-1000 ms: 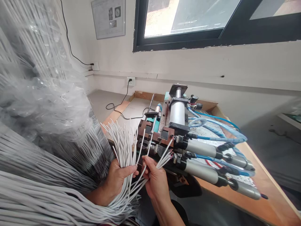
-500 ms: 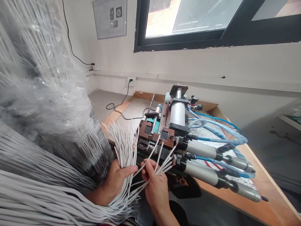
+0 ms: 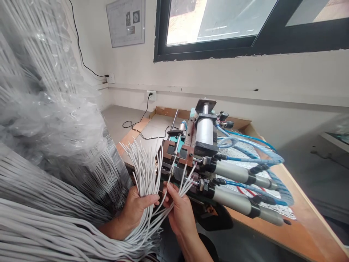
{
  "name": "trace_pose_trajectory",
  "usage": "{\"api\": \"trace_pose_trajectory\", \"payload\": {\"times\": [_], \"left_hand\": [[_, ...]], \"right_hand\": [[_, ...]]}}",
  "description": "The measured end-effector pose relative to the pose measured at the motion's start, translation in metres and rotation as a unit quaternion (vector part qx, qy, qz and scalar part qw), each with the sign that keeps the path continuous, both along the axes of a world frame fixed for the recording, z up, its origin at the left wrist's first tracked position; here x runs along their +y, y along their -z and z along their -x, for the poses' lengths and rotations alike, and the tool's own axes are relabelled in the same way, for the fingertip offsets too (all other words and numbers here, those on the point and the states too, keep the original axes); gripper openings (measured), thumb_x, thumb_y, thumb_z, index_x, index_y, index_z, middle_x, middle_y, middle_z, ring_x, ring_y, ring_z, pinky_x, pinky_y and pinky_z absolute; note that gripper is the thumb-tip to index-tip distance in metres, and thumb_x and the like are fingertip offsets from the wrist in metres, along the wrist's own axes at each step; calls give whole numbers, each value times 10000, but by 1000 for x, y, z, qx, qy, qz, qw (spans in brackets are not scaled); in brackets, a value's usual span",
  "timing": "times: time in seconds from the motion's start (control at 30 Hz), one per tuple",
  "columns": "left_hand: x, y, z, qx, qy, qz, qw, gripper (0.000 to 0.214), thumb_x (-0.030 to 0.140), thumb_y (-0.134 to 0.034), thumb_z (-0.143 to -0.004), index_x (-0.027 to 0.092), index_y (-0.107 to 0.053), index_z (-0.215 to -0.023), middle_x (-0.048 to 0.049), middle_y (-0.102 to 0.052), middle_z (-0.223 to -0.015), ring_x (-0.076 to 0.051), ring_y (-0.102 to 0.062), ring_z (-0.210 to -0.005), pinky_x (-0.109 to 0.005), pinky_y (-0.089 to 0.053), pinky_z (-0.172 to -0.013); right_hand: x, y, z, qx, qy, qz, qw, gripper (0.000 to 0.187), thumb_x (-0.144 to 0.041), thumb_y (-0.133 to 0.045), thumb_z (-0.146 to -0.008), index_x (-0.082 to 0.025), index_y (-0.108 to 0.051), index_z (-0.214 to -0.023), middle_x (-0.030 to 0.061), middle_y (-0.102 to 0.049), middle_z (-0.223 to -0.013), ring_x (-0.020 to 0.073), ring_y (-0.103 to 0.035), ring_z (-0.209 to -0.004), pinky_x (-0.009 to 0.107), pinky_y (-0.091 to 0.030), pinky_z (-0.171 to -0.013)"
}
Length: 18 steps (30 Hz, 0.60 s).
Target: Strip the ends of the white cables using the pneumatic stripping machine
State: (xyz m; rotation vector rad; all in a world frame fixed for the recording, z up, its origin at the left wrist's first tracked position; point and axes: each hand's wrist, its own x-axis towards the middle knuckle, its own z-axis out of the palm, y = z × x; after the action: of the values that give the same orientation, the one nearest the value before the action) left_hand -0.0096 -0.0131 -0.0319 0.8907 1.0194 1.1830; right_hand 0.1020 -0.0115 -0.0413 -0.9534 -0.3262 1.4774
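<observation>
Sorting white wires at a pneumatic machine

Left hand (image 3: 136, 210) grips the fanned wire bundle (image 3: 145, 171); right hand (image 3: 180, 213) pinches a few wires (image 3: 183, 181) just before the machine (image 3: 196, 153) on the wooden table (image 3: 297, 225)

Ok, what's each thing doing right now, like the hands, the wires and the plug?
Left hand: closed around the wire bunch, which fans upward.
Right hand: pinching the few wires, tips at the machine.
Plug: pushed into the wall socket.
</observation>
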Motion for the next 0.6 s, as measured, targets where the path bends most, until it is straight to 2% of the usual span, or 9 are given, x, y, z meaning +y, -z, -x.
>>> {"api": "trace_pose_trajectory", "payload": {"times": [0.13, 0.2, 0.27, 0.4, 0.6], "left_hand": [[-1, 3, -1, -11, 17, 1, 1000, 44, 125, -659, -579, 130, -680, -618, 3, -634, -549, -112, -517, -516, -226, -410, -524], [-1, 4, -1, -11, 25, -3, 1000, 65, 116, -659, -572, 128, -684, -631, 5, -634, -549, -116, -516, -526, -229, -402, -537], [-1, 4, 0, -12, 35, -6, 999, 109, 109, -658, -569, 127, -691, -671, -3, -646, -587, -133, -532, -568, -242, -406, -573], [-2, 4, 1, -28, 28, 7, 999, 85, 123, -662, -572, 130, -680, -655, -11, -650, -622, -151, -552, -621, -269, -419, -645], [-1, 3, 2, -33, 10, 22, 999, 57, 163, -679, -552, 124, -651, -582, -1, -600, -518, -126, -523, -520, -250, -408, -566]], "right_hand": [[1, -6, 1, 21, -81, -40, 996, 243, -368, -712, -610, -144, -625, -650, -38, -485, -515, 86, -407, -451, 219, -354, -437], [0, -7, 3, 1, -90, -41, 995, 248, -361, -737, -573, -146, -620, -612, -32, -509, -506, 94, -426, -450, 229, -360, -448], [-3, -4, 4, -37, -65, -48, 996, 237, -354, -742, -567, -150, -632, -616, -35, -516, -482, 101, -440, -449, 236, -365, -469], [-9, 6, 4, -111, 30, -73, 991, 203, -349, -697, -638, -154, -655, -672, -39, -518, -487, 94, -443, -474, 227, -357, -508], [-9, 9, 4, -71, 91, -29, 993, 210, -329, -722, -600, -145, -630, -643, -16, -568, -561, 75, -424, -456, 214, -348, -463]]}}
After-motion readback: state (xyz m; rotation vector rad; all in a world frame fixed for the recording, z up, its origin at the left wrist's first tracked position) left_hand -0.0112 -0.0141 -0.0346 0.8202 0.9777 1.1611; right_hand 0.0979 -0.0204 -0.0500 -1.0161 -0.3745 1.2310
